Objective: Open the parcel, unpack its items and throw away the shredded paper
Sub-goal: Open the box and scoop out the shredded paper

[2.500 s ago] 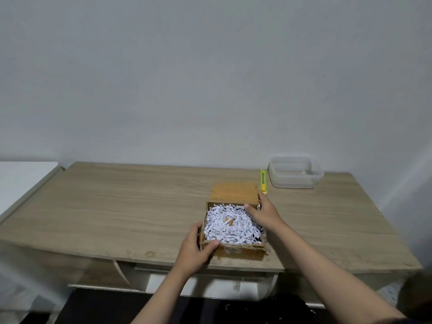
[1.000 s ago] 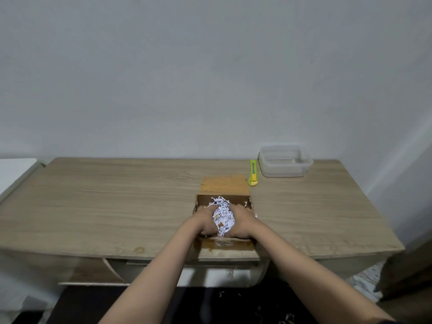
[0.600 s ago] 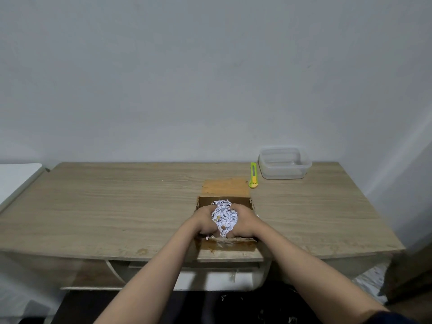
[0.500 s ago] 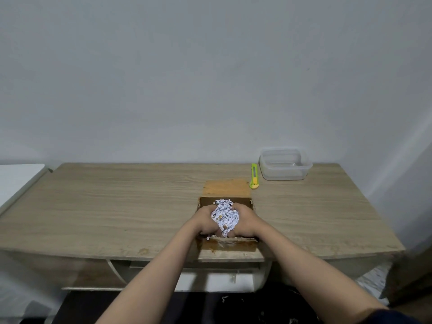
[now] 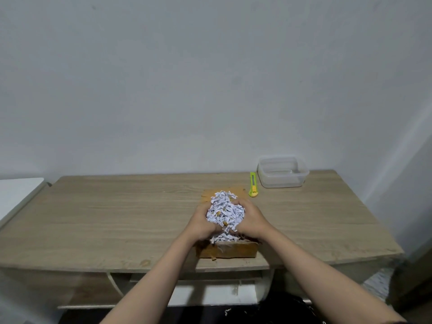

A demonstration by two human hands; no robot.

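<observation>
A brown cardboard parcel (image 5: 228, 251) lies open near the front edge of the wooden table (image 5: 117, 218), its flap folded back toward the wall. My left hand (image 5: 201, 222) and my right hand (image 5: 251, 218) press together around a big clump of white shredded paper (image 5: 224, 211), held just above the parcel. A few shreds hang down from the clump into the box. The inside of the parcel is hidden behind my hands and the paper.
A yellow-green utility knife (image 5: 253, 184) lies behind the parcel to the right. Next to it stands an empty clear plastic container (image 5: 282, 171) at the back right. A white surface (image 5: 16, 195) adjoins the table on the left. Paper shreds litter the dark floor below.
Both hands went from the parcel's edges into the box, gathered the shredded paper into a clump and have now lifted it above the parcel.
</observation>
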